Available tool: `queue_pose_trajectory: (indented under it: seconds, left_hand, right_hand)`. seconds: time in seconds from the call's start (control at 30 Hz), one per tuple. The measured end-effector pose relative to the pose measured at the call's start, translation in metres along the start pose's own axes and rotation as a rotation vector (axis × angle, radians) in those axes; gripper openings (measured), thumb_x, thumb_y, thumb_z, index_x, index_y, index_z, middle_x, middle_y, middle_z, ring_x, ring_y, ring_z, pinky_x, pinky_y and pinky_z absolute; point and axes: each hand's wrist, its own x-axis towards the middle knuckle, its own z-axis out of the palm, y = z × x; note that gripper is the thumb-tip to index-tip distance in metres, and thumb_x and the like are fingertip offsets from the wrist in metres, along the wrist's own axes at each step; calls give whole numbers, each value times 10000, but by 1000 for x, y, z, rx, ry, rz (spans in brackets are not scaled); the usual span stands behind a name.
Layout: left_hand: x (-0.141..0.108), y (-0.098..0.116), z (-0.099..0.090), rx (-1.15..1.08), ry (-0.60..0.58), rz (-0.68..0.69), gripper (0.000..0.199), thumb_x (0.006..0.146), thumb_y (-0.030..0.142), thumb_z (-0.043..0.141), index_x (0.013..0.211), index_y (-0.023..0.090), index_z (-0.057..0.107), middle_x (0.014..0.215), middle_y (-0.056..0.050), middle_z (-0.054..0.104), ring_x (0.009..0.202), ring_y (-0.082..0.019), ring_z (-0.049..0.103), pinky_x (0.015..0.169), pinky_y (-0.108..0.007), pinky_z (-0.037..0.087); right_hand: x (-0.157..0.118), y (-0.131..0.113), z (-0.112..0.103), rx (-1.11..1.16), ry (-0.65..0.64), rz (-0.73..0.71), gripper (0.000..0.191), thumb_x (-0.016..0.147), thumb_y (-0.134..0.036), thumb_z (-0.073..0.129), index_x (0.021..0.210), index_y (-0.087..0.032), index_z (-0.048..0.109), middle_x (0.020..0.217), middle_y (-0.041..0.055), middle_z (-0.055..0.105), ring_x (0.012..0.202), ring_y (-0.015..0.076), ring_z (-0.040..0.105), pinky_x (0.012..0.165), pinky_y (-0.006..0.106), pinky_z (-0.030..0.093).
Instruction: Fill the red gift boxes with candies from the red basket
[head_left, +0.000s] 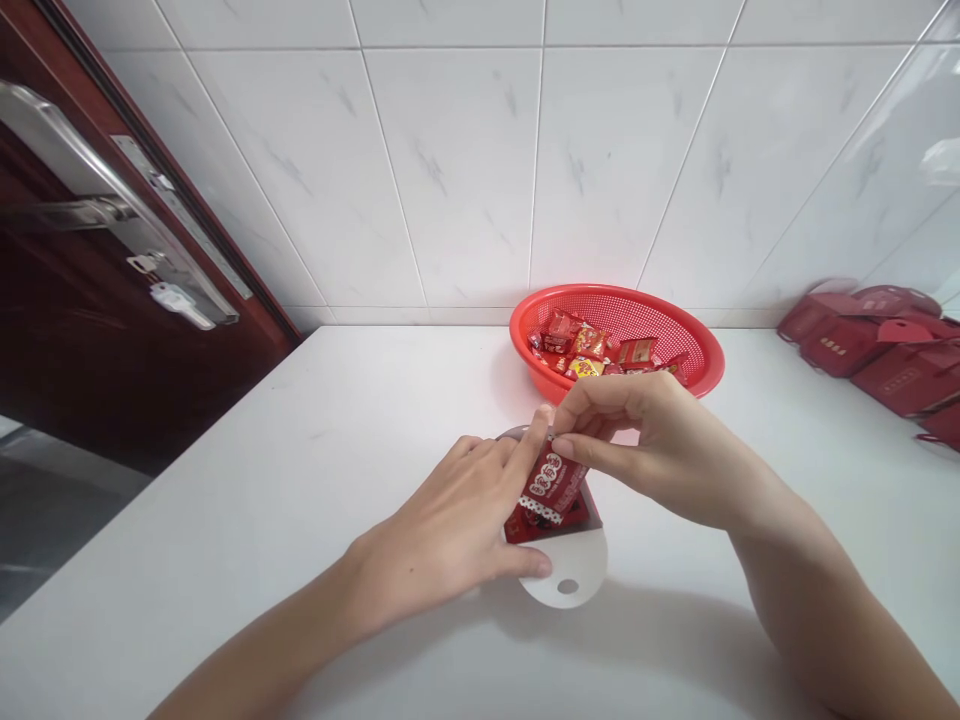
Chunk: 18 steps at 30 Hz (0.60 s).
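Observation:
A small red wrapped candy packet [555, 482] with white lettering is pinched at its top corner by my right hand [660, 450]. It sits tilted in the mouth of a small open gift box [591, 525], over other red wrappers inside. My left hand [454, 520] grips the box from its left side, thumb on the rounded white flap [566, 565] with a hole in it. The left forefinger reaches up beside the packet, close to the right fingertips. My left hand hides much of the box's left side.
Behind my hands a red plastic basket [709, 365] holds several wrapped candies [591, 342] against the tiled wall [457, 170]. Several dark red gift boxes [892, 375] stand at the right of the white table [360, 430]. At the left is a dark door [67, 300] with keys in its lock.

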Motion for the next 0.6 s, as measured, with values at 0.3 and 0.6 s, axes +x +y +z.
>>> queue_pose_trajectory:
  seconds: [0.3,0.6]
  left_hand:
    - [1,6,-13,-242,42,21,110,856,345,663,867,246,616,804,51,659,707,-172,578,628,-262,399]
    - [2,-2,-18,-597,93,106,179,874,319,689,1016,214,721,942,-2,724,883,-203,653,818,-276,499]
  right_hand:
    - [11,12,-9,61,46,6,72,851,-166,652,806,-187,600,727,9,673,656,149,656,587,270,539]
    - [15,13,-8,197,186,-69,105,871,-196,672,848,-188,570,735,6,671,671,162,669,606,293,554]
